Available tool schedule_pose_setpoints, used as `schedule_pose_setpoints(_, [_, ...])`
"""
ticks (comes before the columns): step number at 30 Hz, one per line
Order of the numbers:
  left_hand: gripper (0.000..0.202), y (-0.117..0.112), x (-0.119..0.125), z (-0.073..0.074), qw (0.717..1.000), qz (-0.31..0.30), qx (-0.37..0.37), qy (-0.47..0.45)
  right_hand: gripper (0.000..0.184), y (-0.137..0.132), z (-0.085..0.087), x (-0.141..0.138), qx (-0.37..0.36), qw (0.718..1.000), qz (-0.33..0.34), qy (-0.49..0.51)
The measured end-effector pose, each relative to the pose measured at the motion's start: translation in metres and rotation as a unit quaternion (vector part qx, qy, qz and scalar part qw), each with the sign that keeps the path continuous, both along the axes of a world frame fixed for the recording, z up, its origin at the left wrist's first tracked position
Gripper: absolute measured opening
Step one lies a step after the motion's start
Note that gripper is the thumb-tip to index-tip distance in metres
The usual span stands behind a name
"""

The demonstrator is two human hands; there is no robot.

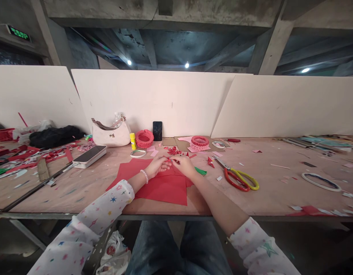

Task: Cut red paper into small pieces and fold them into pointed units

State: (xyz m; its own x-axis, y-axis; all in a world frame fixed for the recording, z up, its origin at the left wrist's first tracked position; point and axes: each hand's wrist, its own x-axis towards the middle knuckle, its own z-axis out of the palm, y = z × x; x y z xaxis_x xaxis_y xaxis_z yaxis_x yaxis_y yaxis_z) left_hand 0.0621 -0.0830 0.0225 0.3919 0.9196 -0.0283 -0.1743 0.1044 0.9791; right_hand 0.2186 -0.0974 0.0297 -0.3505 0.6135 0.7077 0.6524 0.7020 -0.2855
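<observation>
Centrally, a small red paper piece [175,161] is being pinched between the clenched fingertips of the right hand [182,166], low over the middle of a plywood worktable [78,200]. The left hand [157,167] is being held palm down just beside it, with its fingers stretched toward the piece and almost meeting the right hand; whether the piece is being gripped by those fingers as well cannot be told. Both hands are being kept above overlapping red paper sheets [165,191], and a beaded bracelet [144,176] is being worn on the left wrist. A green paper scrap [200,170] is being left just beyond the right hand, while a heap of red paper scraps [174,151] is lying straight ahead of the fingertips.

Further right, red-and-yellow-handled scissors [236,177] are being left lying untouched, their blades pointing away from the edge. Along the back of the table, two woven red paper rings [144,138] [199,143] are being kept near a yellow glue stick [132,141], a black phone [157,130] propped upright against the white board, and a cream handbag [111,133]. A white power bank [89,156] is lying to the left.
</observation>
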Motion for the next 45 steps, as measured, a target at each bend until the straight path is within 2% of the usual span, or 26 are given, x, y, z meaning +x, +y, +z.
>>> schedule_pose_setpoints(13, [0.013, -0.004, 0.000, 0.004, 1.000, -0.010, -0.024, -0.014, 0.021, -0.003, 0.006, 0.000, -0.040, 0.998, 0.039, -0.028])
schedule_pose_setpoints(18, [0.015, -0.004, 0.002, 0.002, 1.000, 0.015, 0.004, 0.026, 0.019, -0.008, 0.010, 0.000, -0.051, 0.997, 0.050, -0.038])
schedule_pose_setpoints(23, [0.017, -0.005, 0.002, 0.004, 0.996, 0.019, 0.057, 0.064, 0.020, -0.005, 0.006, 0.001, -0.062, 0.996, 0.044, 0.040])
schedule_pose_setpoints(25, [0.018, -0.007, 0.002, 0.006, 0.994, 0.019, 0.079, 0.076, 0.018, -0.003, 0.004, 0.002, -0.096, 0.992, 0.049, 0.060])
schedule_pose_setpoints(29, [0.015, -0.010, 0.003, 0.009, 0.990, 0.014, 0.103, 0.099, 0.020, 0.000, 0.002, 0.003, -0.210, 0.971, 0.102, 0.054])
schedule_pose_setpoints(31, [0.014, -0.011, 0.003, 0.010, 0.988, 0.012, 0.111, 0.107, 0.020, -0.001, 0.002, 0.003, -0.230, 0.965, 0.112, 0.059])
schedule_pose_setpoints(38, [0.012, -0.013, 0.004, 0.011, 0.984, 0.009, 0.123, 0.127, 0.014, -0.005, 0.006, 0.003, -0.257, 0.956, 0.128, 0.065])
schedule_pose_setpoints(45, [0.009, -0.015, 0.005, 0.012, 0.981, 0.011, 0.121, 0.152, 0.009, 0.001, 0.002, 0.005, -0.225, 0.966, 0.122, 0.043])
